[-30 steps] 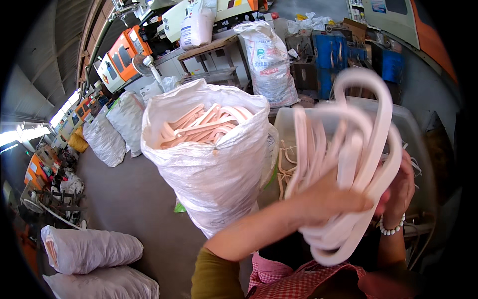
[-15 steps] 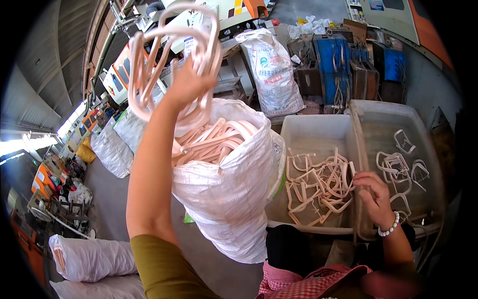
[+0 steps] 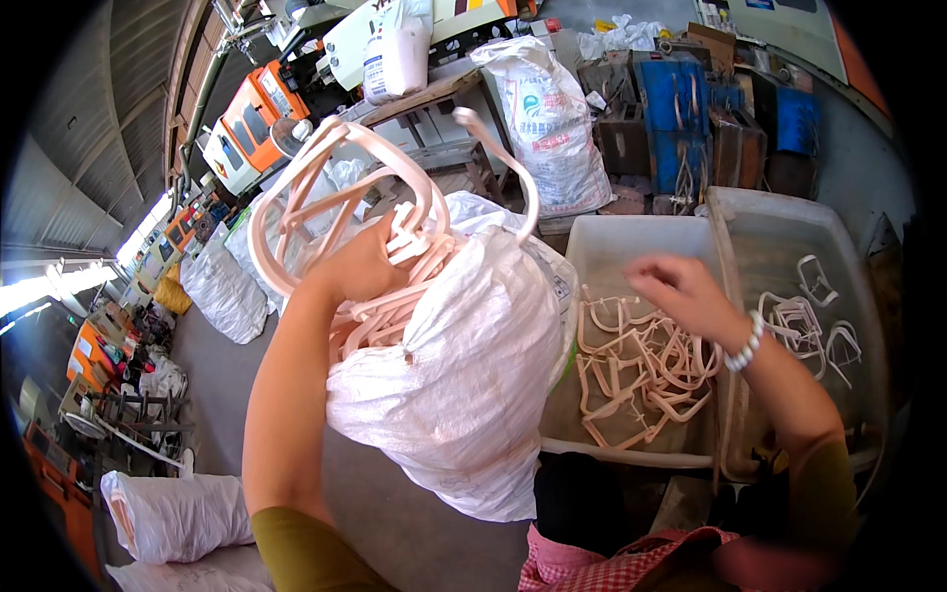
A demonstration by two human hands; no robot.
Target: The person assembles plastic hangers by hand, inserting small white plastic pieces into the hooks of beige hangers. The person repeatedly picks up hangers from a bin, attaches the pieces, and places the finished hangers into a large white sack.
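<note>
A white woven sack (image 3: 454, 395) stands in front of me, its mouth full of pale pink bent plastic pieces (image 3: 380, 321). At the sack's mouth my left hand (image 3: 360, 264) is closed round a bunch of pink looped plastic pieces (image 3: 340, 148); they stick up above the rim, and my fingers are partly hidden among them. My right hand (image 3: 691, 296) hovers over a translucent plastic bin (image 3: 641, 232) to the right. Its fingers are loosely bent, with nothing visible in them. Beneath it lies a tangle of similar pink pieces (image 3: 641, 375).
Another bin (image 3: 725, 257) at the far right holds several whitish looped pieces (image 3: 794, 321). Behind stand a printed white sack (image 3: 552, 138) and blue metal blocks (image 3: 666, 118). Filled sacks (image 3: 182, 518) lie at lower left. Machines (image 3: 247, 128) line the back.
My left hand has lowered the bunch of pink pieces to the sack's mouth. My right hand has moved left and up from the bin's right edge. The sack's rim has folded inward.
</note>
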